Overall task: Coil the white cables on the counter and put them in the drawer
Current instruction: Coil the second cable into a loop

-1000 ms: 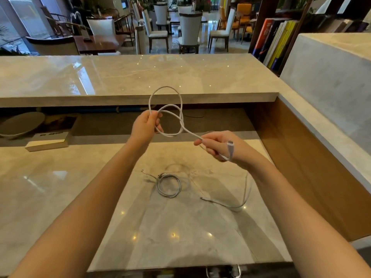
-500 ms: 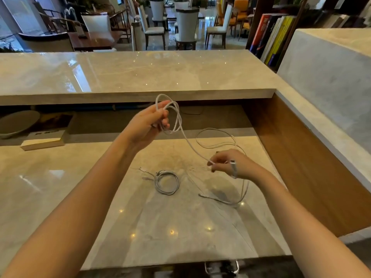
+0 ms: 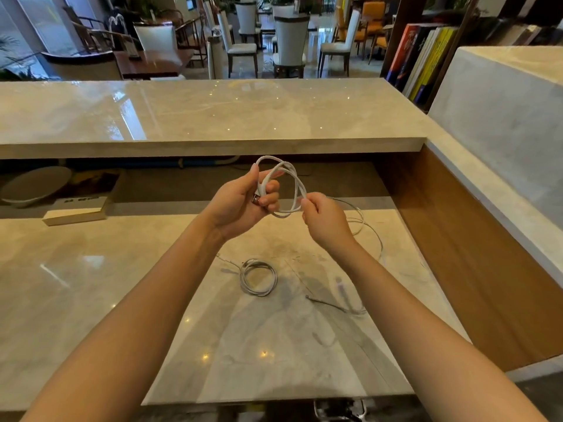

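My left hand [image 3: 243, 202] grips a white cable [image 3: 294, 184] wound into a couple of loops, held above the marble counter [image 3: 122, 284]. My right hand [image 3: 324, 219] pinches the same cable at the loops' right side. The cable's loose tail [image 3: 370, 229] trails behind my right hand down to the counter, ending near a plug [image 3: 309, 297]. A second white cable [image 3: 259, 277] lies coiled on the counter below my hands. No drawer shows clearly; a dark gap sits below the counter's front edge.
A raised marble ledge [image 3: 213, 117] runs across behind the counter. Under it at the left lie a book [image 3: 76, 210] and a round grey dish [image 3: 33, 185]. A wooden side panel [image 3: 472, 254] bounds the counter on the right.
My right hand has risen from near the counter up to my left hand, bringing another turn of cable. The loops in my left hand are now tighter and more numerous.
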Demonstrator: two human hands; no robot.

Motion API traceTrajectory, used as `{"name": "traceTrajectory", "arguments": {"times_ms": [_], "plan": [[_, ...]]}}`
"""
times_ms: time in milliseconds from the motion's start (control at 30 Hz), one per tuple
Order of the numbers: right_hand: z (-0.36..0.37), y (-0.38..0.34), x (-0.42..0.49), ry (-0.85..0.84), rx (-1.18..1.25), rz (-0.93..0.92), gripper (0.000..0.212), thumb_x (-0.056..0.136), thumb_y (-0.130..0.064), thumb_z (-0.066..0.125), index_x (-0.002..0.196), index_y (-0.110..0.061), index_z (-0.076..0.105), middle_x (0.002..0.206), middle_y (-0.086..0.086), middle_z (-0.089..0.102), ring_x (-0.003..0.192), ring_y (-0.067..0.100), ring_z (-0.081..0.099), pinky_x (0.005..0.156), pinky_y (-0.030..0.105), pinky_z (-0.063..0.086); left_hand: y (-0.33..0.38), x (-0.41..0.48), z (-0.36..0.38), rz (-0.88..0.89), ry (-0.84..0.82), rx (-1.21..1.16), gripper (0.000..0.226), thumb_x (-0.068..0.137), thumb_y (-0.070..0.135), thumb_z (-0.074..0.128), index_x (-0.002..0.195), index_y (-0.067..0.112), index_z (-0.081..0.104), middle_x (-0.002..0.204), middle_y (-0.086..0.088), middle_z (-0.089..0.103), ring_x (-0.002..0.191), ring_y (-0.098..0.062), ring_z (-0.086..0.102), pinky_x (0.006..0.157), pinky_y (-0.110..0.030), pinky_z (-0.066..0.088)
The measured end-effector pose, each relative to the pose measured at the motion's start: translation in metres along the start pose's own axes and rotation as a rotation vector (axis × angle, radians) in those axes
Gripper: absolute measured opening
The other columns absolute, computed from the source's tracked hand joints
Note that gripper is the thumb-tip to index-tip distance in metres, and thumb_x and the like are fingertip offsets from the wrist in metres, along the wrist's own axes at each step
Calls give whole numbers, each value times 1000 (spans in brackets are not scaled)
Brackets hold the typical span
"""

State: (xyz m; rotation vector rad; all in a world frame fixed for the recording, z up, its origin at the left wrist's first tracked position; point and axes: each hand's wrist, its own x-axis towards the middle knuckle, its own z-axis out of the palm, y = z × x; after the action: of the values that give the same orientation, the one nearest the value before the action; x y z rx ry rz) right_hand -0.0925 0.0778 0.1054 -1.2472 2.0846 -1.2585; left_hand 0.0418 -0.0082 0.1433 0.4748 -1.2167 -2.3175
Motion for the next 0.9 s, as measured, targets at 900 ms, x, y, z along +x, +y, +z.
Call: {"name": "traceTrajectory", "arguments": {"times_ms": [900], "plan": [[-29, 34, -20, -247, 277, 84, 32, 91, -28, 56, 121, -18, 58, 106, -2, 69, 98, 9, 65, 94, 33, 51, 7, 5, -3, -95, 138, 180, 24, 99, 30, 38, 89, 12, 50, 58, 4, 34, 46, -6, 25, 45, -18, 24]]}}
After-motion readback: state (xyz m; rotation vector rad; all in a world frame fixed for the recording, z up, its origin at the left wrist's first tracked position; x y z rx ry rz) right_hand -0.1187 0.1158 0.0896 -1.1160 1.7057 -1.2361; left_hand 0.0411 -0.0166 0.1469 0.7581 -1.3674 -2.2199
